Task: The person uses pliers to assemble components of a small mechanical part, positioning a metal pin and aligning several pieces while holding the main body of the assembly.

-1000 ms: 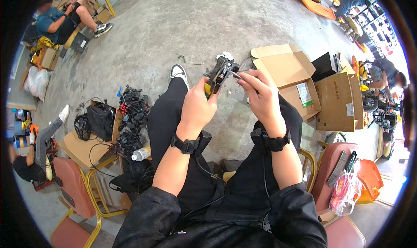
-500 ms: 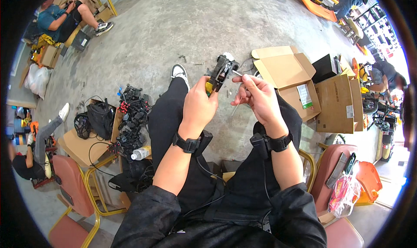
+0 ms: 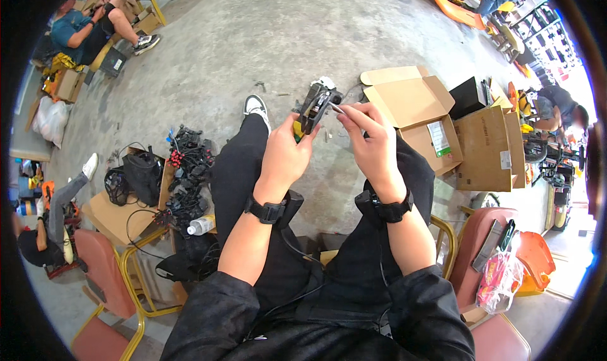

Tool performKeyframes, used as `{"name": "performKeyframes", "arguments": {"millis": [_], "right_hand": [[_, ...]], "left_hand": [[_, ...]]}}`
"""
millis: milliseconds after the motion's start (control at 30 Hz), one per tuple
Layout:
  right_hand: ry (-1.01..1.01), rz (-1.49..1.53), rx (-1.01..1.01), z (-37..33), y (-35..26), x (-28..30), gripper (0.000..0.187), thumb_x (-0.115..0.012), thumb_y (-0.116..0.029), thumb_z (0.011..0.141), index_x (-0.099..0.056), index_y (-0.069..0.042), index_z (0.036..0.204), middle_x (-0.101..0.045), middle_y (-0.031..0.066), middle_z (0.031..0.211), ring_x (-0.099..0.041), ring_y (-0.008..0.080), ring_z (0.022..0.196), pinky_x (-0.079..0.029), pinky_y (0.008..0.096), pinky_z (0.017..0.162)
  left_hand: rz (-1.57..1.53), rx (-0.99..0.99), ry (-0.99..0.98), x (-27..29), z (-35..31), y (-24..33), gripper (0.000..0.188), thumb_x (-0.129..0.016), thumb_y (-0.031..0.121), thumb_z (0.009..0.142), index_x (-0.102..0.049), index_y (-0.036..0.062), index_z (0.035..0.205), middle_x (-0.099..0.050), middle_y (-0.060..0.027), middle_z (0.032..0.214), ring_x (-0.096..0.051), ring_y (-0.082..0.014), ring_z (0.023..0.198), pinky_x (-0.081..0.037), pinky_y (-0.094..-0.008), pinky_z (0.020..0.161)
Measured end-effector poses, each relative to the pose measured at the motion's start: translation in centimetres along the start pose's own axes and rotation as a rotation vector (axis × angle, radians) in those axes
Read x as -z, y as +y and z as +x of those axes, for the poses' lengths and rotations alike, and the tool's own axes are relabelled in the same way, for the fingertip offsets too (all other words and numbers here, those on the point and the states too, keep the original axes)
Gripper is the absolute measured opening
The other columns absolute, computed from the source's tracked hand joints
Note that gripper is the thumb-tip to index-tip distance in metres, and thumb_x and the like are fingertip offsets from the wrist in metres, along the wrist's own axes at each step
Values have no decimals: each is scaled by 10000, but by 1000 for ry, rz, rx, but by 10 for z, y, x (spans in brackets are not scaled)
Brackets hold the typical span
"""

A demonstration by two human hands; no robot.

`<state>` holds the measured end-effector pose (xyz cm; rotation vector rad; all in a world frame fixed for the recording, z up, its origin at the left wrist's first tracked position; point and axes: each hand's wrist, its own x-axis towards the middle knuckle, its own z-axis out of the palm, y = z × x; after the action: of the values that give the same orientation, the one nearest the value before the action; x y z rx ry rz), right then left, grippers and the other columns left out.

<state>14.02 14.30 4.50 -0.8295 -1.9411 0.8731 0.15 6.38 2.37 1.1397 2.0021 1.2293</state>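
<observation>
My left hand (image 3: 284,155) is closed around the lower end of a small black device (image 3: 315,105), held up between my knees above the floor. The inside of the device is exposed, with metal parts showing, and a yellow part (image 3: 298,130) peeks out beside my fingers. A thin metal tool (image 3: 336,108) is pinched in the fingers of my right hand (image 3: 372,139); its tip meets the device's right side. Whether it is a screwdriver or tweezers cannot be made out, since my fingers cover most of it.
Open cardboard boxes (image 3: 484,149) stand on the right. On the left lie a tangle of black cables and parts (image 3: 186,177), a black bag (image 3: 143,174) and a plastic bottle (image 3: 201,225). Chairs (image 3: 104,266) flank me. Other people (image 3: 79,29) sit farther off.
My right hand has moved up and left, bringing the metal tool against the device. Its fingers, more spread before, are now gathered around the tool. My left hand keeps its hold.
</observation>
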Motion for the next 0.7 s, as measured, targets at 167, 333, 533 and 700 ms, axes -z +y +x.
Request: {"name": "performKeyframes", "arguments": {"millis": [167,333,533,700], "right_hand": [[10,-156,227,2,10,-2,168,-652,-80,814,-656,-27,973,-599,119,834,-600,291,750,-479,312,682],[-159,91,-150,1,3,7,157,-611,-94,860,-639,23,961,-614,81,785,-642,220,779,-492,287,704],[-308,755,-599,3,7,10,250,-533,-187,938,-615,48,951,-570,6,714,-670,193,791,-523,262,694],[-413,1152,-851,5,17,19,274,-496,-239,954,-570,16,1024,-566,-6,694,-684,223,788,-572,303,690]], "left_hand": [[33,-50,30,1,-1,-2,276,-642,219,864,-580,-32,961,-625,-107,698,-579,-160,613,-456,-293,597],[123,-120,61,1,-3,1,269,-636,197,856,-567,-42,959,-622,-199,740,-601,-320,650,-464,-344,617],[107,-74,29,4,-3,0,228,-617,83,796,-539,-6,991,-625,-207,857,-599,-403,822,-471,-445,683],[166,-121,54,1,-3,-2,250,-616,62,776,-524,13,1003,-618,-206,887,-593,-408,826,-474,-454,683]]}}
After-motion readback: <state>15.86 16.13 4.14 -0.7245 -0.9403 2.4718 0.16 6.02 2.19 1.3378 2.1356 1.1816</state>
